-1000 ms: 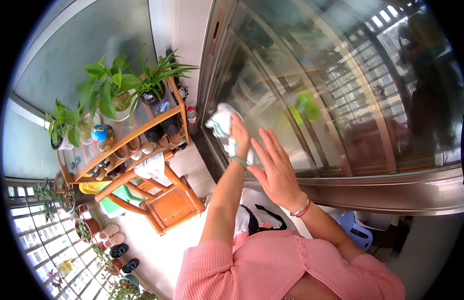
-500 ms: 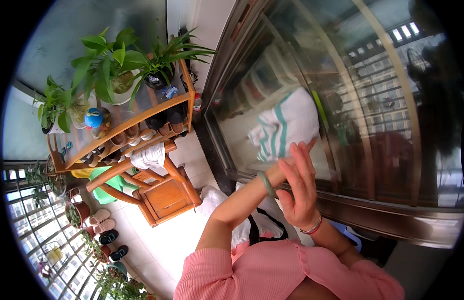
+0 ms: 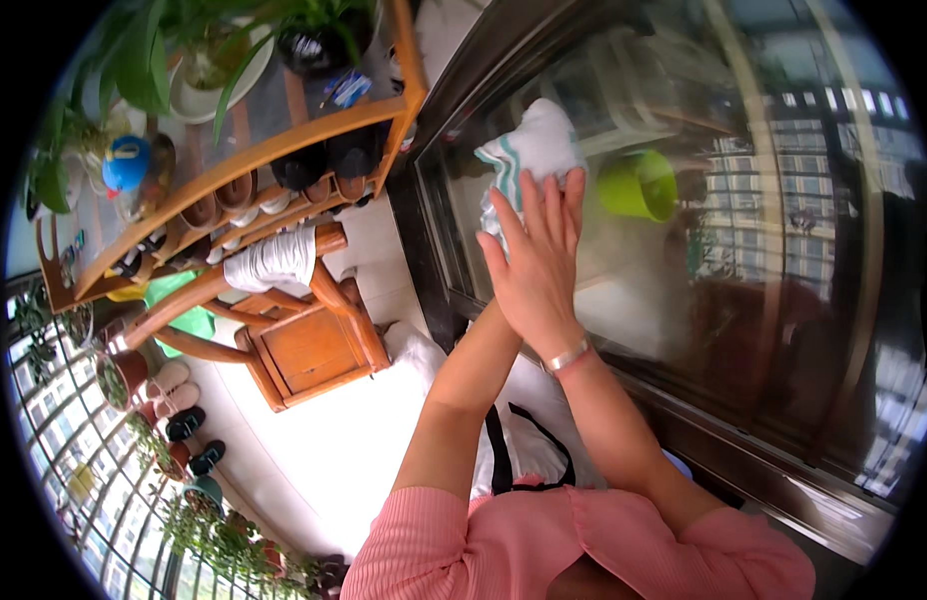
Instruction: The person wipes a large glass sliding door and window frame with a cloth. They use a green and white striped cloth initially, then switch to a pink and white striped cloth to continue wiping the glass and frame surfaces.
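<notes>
White, green-striped cloth point(image 3: 544, 140) sits upper centre of frame, apparently against glass pane point(image 3: 624, 275). Right hand point(image 3: 539, 262) spread, fingers apart, overlapping cloth's lower edge; left hand hidden behind it, grip can't be told. Judged risks: loose hold could drop cloth; 2 overlapping hands could hamper each other. Pane dark-framed, reflective. Wooden chair point(image 3: 309, 350) left, on bright tiled floor point(image 3: 284, 450); wooden shelf point(image 3: 284, 148) upper left.
</notes>
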A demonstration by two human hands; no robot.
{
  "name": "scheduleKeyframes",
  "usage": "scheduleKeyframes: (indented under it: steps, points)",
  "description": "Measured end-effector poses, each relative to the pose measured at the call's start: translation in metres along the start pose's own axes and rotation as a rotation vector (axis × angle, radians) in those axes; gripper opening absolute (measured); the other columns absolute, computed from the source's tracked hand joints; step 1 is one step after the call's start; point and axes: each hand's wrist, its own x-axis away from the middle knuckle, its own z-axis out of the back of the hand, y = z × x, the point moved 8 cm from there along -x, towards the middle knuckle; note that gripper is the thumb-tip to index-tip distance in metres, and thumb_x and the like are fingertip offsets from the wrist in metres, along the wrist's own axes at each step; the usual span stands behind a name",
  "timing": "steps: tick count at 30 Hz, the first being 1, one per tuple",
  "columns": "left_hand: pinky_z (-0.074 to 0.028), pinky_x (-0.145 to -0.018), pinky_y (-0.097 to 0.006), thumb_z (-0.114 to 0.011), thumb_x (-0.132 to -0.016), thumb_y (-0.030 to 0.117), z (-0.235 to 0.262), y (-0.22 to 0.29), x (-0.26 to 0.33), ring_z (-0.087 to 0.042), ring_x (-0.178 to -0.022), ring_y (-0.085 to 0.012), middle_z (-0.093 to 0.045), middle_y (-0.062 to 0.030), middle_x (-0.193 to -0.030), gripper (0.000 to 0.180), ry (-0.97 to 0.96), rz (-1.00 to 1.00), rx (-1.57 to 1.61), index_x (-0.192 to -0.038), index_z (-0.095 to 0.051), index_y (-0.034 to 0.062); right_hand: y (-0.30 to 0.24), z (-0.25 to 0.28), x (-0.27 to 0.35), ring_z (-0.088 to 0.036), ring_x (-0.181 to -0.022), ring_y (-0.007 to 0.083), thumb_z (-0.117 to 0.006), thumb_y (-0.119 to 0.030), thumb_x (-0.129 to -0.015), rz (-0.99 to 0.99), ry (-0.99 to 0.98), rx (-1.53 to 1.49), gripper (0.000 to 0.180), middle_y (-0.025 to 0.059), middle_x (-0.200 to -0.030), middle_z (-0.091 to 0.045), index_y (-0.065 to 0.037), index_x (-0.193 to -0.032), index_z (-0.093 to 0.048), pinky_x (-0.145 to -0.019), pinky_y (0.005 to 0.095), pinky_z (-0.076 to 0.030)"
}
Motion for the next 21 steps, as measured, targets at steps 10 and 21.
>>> scheduleKeyframes:
  steps: [10,21]
  points:
    - [-0.044,-0.098,-0.044,-0.049,-0.1,0.047,0.011,-0.044,0.088,-0.058,-0.116,-0.0354,-0.061,-0.0265,-0.124,0.058,0.32,0.156,0.118,-0.124,-0.057,-0.0045,0.068,-0.151,-0.01,-0.023,-0.147,0.0331,-0.066,-0.028,-0.087,0.173,-0.402,0.52,0.06,0.0151,-0.157,-0.032,-0.001,-0.138,-0.05,-0.121,0.0512,-0.011]
    - [-0.027,-0.114,-0.055,-0.049,-0.098,0.035,0.034,-0.118,0.084,-0.023,-0.148,-0.0369,-0.029,-0.0178,-0.159,0.057,0.046,0.601,-0.125,-0.149,-0.038,0.0112,0.119,-0.302,-0.038,-0.017,-0.15,0.0351,-0.031,-0.017,-0.101,0.456,-0.54,0.968,0.051,0.0169,-0.163,-0.022,0.002,-0.148,-0.038,-0.123,0.051,-0.005]
